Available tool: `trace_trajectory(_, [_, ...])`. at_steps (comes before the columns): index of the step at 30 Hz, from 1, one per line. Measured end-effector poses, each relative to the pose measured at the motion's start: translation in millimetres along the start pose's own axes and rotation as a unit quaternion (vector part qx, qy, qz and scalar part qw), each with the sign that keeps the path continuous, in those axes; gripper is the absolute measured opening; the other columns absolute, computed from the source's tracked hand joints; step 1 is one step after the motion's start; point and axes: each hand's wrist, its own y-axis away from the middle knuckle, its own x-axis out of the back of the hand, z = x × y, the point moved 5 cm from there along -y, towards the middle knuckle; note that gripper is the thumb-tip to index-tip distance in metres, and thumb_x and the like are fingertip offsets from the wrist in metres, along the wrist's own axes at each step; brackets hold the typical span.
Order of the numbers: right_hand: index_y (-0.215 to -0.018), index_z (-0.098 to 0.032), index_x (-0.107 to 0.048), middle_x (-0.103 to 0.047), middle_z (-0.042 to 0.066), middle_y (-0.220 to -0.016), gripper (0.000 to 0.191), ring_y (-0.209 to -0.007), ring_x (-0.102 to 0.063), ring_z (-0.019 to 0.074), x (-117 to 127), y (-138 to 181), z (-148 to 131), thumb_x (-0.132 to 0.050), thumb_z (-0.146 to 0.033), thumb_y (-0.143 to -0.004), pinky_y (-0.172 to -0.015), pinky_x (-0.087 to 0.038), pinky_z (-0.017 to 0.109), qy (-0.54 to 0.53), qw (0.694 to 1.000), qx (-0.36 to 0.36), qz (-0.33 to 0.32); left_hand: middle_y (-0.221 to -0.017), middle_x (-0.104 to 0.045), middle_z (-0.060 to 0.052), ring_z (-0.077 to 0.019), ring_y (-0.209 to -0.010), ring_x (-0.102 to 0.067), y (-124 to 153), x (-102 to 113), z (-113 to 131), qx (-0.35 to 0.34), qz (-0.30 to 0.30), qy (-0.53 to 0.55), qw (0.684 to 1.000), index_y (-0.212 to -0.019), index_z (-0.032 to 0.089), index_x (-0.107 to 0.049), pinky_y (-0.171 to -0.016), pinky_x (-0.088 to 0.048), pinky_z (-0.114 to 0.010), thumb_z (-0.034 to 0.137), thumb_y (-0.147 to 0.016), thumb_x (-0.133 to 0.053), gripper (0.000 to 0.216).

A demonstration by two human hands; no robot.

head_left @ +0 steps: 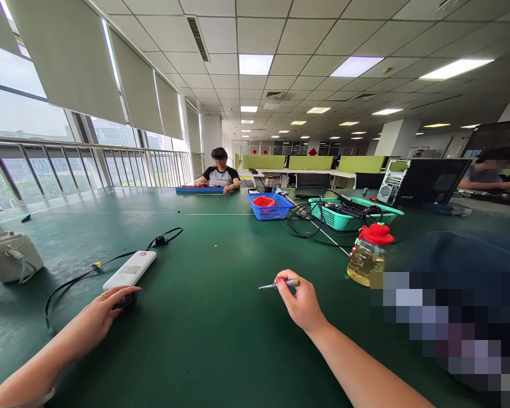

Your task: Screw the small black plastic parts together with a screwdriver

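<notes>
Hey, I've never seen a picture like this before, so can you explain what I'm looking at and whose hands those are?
Sure. There's no machine here, just a person's two bare hands. The single picture comes from a camera worn on that person's head, looking forward and down, so the arms reach in from the bottom.

The right hand holds what looks like a small screwdriver, its tip pointing left. The left hand rests on a dark object, mostly hidden, beside a white box.

On the green table, farther off, are a blue basket, a green basket filled with dark items, and a red-topped jar. Someone else sits across the table.
</notes>
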Motion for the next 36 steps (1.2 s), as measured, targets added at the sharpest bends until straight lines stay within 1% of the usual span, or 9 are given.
trace_trajectory(7, [-0.075, -0.022, -0.058, -0.063, 0.002, -0.068, 0.026, -0.062, -0.059, 0.0167, -0.1, -0.2, 0.2, -0.046, -0.037, -0.092, -0.053, -0.043, 0.024, -0.002, 1.000, 0.002, 0.000, -0.132, -0.063, -0.008, -0.0305, -0.120, -0.059, 0.9, -7.8, -5.0, 0.013, -0.035, 0.000, 0.999, -0.131, 0.024, -0.061, -0.105, -0.047, -0.042, 0.040, -0.076, -0.047, 0.058])
trace_trajectory(11, [-0.075, -0.021, -0.059, -0.064, 0.002, -0.069, 0.026, -0.063, -0.059, 0.0167, -0.4, 0.0, 0.9, -0.046, -0.037, -0.092, -0.053, -0.043, 0.024, 0.000, 1.000, 0.001, -0.002, -0.142, -0.054, -0.005, -0.0315, -0.123, -0.057, 0.6, -4.7, -6.3, -0.002, -0.002, -0.017, 1.000, -0.126, 0.027, -0.064, -0.107, -0.044, -0.042, 0.049, -0.076, -0.050, 0.056])
trace_trajectory(16, [-0.075, -0.021, -0.059, -0.061, 0.001, -0.066, 0.026, -0.059, -0.057, 0.0152, -0.7, 0.6, -0.5, -0.046, -0.037, -0.093, -0.053, -0.043, 0.024, -0.004, 1.000, 0.006, -0.006, -0.121, -0.069, -0.007, -0.0300, -0.109, -0.064, -0.2, 4.1, 4.0, 0.029, 0.008, -0.044, 0.999, -0.110, 0.026, -0.071, -0.099, -0.050, -0.038, 0.042, -0.078, -0.048, 0.043])
trace_trajectory(18, [-0.075, -0.021, -0.059, -0.060, 0.000, -0.065, 0.027, -0.057, -0.055, 0.0145, -1.7, 1.0, -0.4, -0.047, -0.036, -0.093, -0.053, -0.043, 0.023, -0.014, 1.000, 0.012, -0.011, -0.116, -0.070, -0.007, -0.0295, -0.105, -0.065, 0.0, 7.8, 24.6, 0.004, 0.003, -0.059, 0.998, -0.107, 0.025, -0.071, -0.096, -0.051, -0.039, 0.038, -0.081, -0.044, 0.040])
trace_trajectory(20, [-0.078, -0.021, -0.062, -0.062, 0.001, -0.068, 0.025, -0.058, -0.056, 0.0142, -3.5, 1.6, -0.5, -0.049, -0.035, -0.093, -0.054, -0.044, 0.023, -0.034, 0.999, 0.020, -0.017, -0.115, -0.070, -0.007, -0.0292, -0.103, -0.065, 0.9, 12.0, 57.4, -0.044, 0.009, -0.072, 0.996, -0.108, 0.024, -0.071, -0.094, -0.051, -0.041, 0.036, -0.085, -0.041, 0.039])
trace_trajectory(23, [-0.086, -0.022, -0.069, -0.067, 0.002, -0.076, 0.019, -0.061, -0.059, 0.0141, -7.3, 2.6, -2.2, -0.055, -0.034, -0.091, -0.055, -0.046, 0.023, -0.060, 0.997, 0.033, -0.036, -0.120, -0.067, -0.005, -0.0254, -0.103, -0.064, 1.0, 15.2, 121.2, -0.128, 0.012, -0.043, 0.991, -0.116, 0.028, -0.066, -0.095, -0.050, -0.038, 0.038, -0.090, -0.043, 0.036])
trace_trajectory(26, [-0.088, -0.024, -0.071, -0.067, 0.002, -0.076, 0.015, -0.063, -0.061, 0.0145, -10.7, 3.0, -6.3, -0.058, -0.030, -0.091, -0.058, -0.048, 0.024, -0.053, 0.996, 0.051, -0.055, -0.119, -0.065, -0.003, -0.0232, -0.111, -0.059, -6.6, 7.3, 186.7, -0.209, -0.006, -0.021, 0.978, -0.119, 0.032, -0.063, -0.100, -0.047, -0.038, 0.030, -0.092, -0.048, 0.031])
trace_trajectory(30, [-0.092, -0.024, -0.069, -0.067, 0.003, -0.083, 0.013, -0.073, -0.064, 0.0163, -10.7, 1.7, -11.6, -0.056, -0.025, -0.092, -0.067, -0.052, 0.026, -0.023, 0.995, 0.086, -0.044, -0.118, -0.064, -0.005, -0.0224, -0.110, -0.057, -33.2, -26.5, 246.9, -0.237, -0.049, 0.006, 0.970, -0.119, 0.027, -0.061, -0.100, -0.046, -0.039, 0.018, -0.091, -0.050, 0.031])
trace_trajectory(36, [-0.104, -0.024, -0.066, -0.066, 0.005, -0.096, 0.018, -0.085, -0.065, 0.0181, -4.0, -1.9, -7.6, -0.053, -0.020, -0.092, -0.076, -0.054, 0.029, 0.011, 0.995, 0.098, 0.015, -0.118, -0.061, -0.010, -0.0247, -0.106, -0.059, -57.9, -87.9, 285.6, -0.247, -0.097, 0.027, 0.964, -0.125, 0.020, -0.056, -0.097, -0.047, -0.040, 0.013, -0.090, -0.048, 0.036])
